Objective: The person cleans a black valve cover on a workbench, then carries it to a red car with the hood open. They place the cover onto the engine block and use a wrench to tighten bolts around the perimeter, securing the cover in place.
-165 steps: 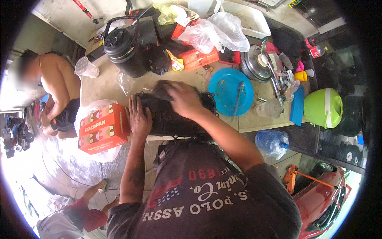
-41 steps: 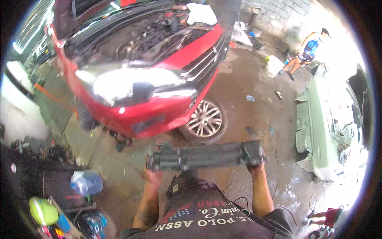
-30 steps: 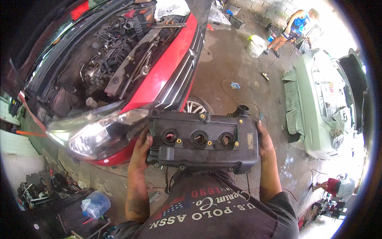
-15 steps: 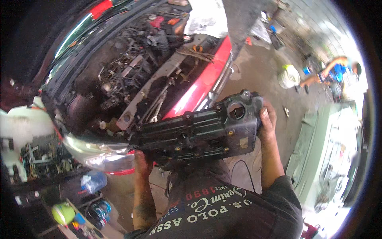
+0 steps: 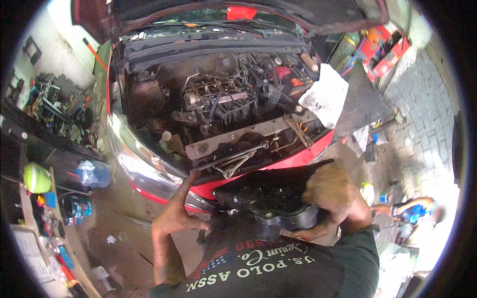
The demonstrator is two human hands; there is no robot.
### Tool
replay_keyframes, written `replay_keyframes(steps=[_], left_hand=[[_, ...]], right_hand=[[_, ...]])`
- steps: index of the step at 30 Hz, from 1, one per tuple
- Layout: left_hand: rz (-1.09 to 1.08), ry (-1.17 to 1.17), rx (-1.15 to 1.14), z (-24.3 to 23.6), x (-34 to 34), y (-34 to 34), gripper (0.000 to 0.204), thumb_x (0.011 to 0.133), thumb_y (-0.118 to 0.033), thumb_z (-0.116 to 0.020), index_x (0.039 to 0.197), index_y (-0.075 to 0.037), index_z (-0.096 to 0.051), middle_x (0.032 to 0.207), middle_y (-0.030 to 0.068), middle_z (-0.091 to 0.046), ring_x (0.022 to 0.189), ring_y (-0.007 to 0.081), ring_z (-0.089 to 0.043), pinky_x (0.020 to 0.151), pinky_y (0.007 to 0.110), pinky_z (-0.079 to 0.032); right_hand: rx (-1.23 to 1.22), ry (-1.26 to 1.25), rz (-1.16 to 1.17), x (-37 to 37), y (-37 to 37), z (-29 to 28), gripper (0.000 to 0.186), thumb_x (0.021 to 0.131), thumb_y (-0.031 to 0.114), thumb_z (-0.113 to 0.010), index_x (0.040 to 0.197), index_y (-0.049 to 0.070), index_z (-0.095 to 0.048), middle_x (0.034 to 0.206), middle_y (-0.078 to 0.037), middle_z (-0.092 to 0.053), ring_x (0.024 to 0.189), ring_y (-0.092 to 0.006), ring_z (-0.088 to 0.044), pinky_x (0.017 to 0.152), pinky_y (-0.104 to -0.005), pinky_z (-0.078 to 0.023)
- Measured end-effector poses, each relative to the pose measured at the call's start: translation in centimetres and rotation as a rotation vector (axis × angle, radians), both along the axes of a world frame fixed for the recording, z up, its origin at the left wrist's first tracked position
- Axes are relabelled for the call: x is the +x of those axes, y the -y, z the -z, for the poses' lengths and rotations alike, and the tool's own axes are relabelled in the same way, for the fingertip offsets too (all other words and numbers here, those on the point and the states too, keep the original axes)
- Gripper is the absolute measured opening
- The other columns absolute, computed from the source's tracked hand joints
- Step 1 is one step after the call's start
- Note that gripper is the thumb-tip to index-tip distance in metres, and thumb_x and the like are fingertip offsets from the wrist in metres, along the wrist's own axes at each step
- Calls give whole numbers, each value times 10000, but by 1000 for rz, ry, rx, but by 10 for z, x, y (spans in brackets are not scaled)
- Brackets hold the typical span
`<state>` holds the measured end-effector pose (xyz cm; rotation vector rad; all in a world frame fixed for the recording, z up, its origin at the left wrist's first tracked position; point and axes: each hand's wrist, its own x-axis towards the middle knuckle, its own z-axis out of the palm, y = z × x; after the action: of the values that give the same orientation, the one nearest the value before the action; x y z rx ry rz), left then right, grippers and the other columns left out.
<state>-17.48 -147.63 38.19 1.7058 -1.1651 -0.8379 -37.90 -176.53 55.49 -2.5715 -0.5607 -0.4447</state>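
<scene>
My right hand (image 5: 329, 194), blurred, grips the black valve cover (image 5: 263, 198) at its right part, close against my dark shirt. My left hand (image 5: 176, 213) is at the cover's left, its fingers stretched apart, the longest reaching up toward the red bumper. Beyond them is the red car (image 5: 141, 176) with its hood (image 5: 348, 12) raised, the engine (image 5: 213, 94) exposed with its top uncovered. Metal tools (image 5: 233, 166) lie along the front edge of the engine bay, and a white cloth (image 5: 323, 94) drapes over its right front corner.
At left stand a cluttered bench (image 5: 42, 231), a green cooler (image 5: 36, 177), a water jug (image 5: 94, 174) and heaped parts (image 5: 54, 109). A co-worker (image 5: 415, 213) in blue is low at the right. A red cart (image 5: 385, 49) stands back right.
The view has turned from the table to squarely face the engine bay. The cover, earlier held out in both hands, is now turned over and drawn toward my body; my left fingers have spread.
</scene>
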Motion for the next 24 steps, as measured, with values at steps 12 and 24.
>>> replay_keyframes(steps=[12,24], left_hand=[[-593,229,-843,-18,4,69,1099,504,-521,-954,1310,50,-472,1209,195,-587,1118,299,-584,989,461,-452],[-1633,-35,-1115,-123,-30,113,628,981,-522,-437,1426,-79,-434,1444,180,-448,1275,369,-488,1089,568,-401]], right_hand=[[-103,-56,-354,194,-1,-44,487,703,498,-789,874,84,-598,668,-70,-588,581,-296,-623,513,-404,-465],[1093,-728,525,169,60,195,680,996,583,-448,1423,53,-447,1339,-156,-550,1293,-259,-500,1067,-358,-393]])
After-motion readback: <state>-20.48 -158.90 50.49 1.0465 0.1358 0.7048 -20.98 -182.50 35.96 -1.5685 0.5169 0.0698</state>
